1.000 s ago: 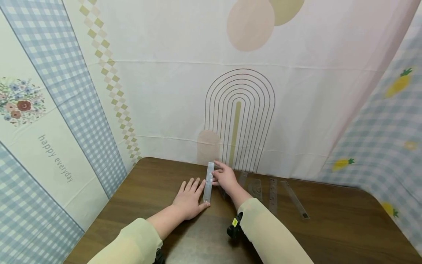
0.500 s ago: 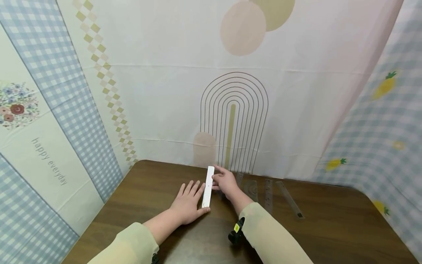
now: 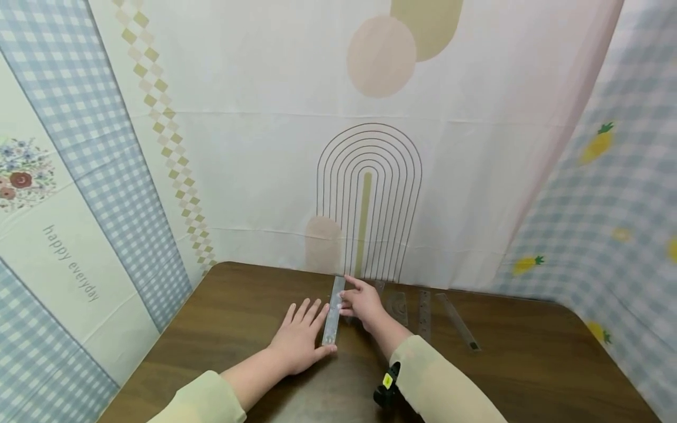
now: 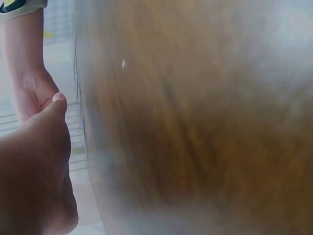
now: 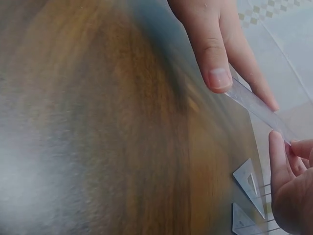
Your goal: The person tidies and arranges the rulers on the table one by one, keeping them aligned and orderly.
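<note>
A clear plastic ruler (image 3: pixel 330 329) stands lengthwise between both hands near the table's far edge in the head view. My left hand (image 3: pixel 296 341) lies palm down at its left, fingers spread and straight, the index tip at the ruler's edge and the thumb by the near end. From the right, my right hand (image 3: pixel 365 302) holds the far half with bent fingers, its index finger reaching to the far end. In the right wrist view the ruler (image 5: pixel 257 107) spans from my left thumb to my right fingertips. Only part of my left hand (image 4: pixel 36 171) shows in the left wrist view.
Right of my hand lie a clear template with curved markings (image 3: pixel 398 308), a clear strip with holes (image 3: pixel 424 314) and a slanted clear ruler (image 3: pixel 460 323). Two set squares (image 5: pixel 242 175) show in the right wrist view. A cloth-covered wall (image 3: pixel 264 176) rises behind the table.
The head view has shifted slightly. Both hands and the ruler have come a little nearer the person, and the ruler's far end sits lower against the table edge. Its glare came and went.
</note>
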`<act>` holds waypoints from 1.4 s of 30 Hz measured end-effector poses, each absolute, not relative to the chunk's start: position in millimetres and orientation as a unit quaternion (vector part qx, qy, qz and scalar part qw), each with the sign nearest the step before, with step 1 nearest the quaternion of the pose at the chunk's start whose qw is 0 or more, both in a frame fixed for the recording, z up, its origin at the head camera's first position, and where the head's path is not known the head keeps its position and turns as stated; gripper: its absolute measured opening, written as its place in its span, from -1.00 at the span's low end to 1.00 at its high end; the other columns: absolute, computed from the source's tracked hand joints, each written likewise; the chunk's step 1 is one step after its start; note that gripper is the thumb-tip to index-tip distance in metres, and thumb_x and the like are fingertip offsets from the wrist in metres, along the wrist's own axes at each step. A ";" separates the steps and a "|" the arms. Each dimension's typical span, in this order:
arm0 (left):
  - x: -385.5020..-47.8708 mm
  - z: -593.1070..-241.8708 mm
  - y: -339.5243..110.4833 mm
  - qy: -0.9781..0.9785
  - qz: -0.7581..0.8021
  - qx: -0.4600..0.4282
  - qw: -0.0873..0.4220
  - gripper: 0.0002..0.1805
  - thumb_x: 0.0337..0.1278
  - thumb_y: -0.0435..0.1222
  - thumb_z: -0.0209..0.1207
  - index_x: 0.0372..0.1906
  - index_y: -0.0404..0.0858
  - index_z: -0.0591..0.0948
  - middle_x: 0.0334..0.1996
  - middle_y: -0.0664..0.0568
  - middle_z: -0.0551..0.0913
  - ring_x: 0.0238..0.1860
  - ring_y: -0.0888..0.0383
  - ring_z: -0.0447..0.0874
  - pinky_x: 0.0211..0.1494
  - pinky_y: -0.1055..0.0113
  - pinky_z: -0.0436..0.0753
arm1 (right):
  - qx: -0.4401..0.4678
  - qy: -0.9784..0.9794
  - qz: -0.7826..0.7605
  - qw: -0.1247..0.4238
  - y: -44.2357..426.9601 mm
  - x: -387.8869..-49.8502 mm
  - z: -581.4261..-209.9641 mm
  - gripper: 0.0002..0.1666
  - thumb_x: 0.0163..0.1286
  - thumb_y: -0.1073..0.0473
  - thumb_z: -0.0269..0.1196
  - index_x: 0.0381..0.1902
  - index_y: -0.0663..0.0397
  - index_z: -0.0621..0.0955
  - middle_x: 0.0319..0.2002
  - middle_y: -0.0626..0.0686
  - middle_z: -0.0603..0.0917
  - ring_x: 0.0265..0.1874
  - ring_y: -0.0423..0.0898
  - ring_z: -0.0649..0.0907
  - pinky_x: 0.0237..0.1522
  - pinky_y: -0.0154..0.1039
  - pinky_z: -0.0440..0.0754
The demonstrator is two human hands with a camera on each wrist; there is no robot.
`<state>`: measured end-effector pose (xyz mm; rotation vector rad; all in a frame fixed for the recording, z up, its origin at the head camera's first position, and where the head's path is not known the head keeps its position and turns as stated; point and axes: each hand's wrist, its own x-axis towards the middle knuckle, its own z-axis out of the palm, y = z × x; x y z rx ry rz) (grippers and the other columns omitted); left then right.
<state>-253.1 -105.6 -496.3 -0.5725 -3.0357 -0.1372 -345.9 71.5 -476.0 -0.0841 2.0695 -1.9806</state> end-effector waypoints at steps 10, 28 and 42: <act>-234.1 -492.4 -102.2 -0.979 -0.053 -0.196 0.034 0.02 0.24 0.42 -0.14 0.59 -0.15 0.08 0.55 -0.14 0.08 0.55 -0.19 -0.08 0.48 -0.23 -0.08 | -0.037 0.708 -0.688 0.158 79.7 -329.1 -478.4 -0.34 0.47 0.29 0.15 0.49 0.07 0.31 -0.01 0.20 0.65 -0.38 -0.09 0.68 -0.27 -0.20 0.73; -213.0 -494.2 -102.8 -0.977 -0.071 -0.197 0.030 0.04 0.19 0.45 -0.12 0.58 -0.14 0.12 0.53 -0.13 0.13 0.54 -0.19 -0.03 0.48 -0.23 -0.05 | -0.037 0.694 -0.699 0.168 81.3 -307.2 -484.0 -0.32 0.44 0.31 0.17 0.49 0.10 0.31 -0.05 0.19 0.66 -0.40 -0.09 0.71 -0.31 -0.21 0.73; -200.0 -493.4 -107.3 -0.978 -0.080 -0.193 0.008 0.07 0.13 0.49 -0.13 0.56 -0.15 0.17 0.52 -0.16 0.16 0.52 -0.22 0.02 0.46 -0.26 0.00 | -0.035 0.696 -0.696 0.176 75.0 -295.4 -489.7 -0.35 0.44 0.34 0.17 0.46 0.16 0.33 -0.11 0.18 0.68 -0.42 -0.07 0.71 -0.32 -0.19 0.74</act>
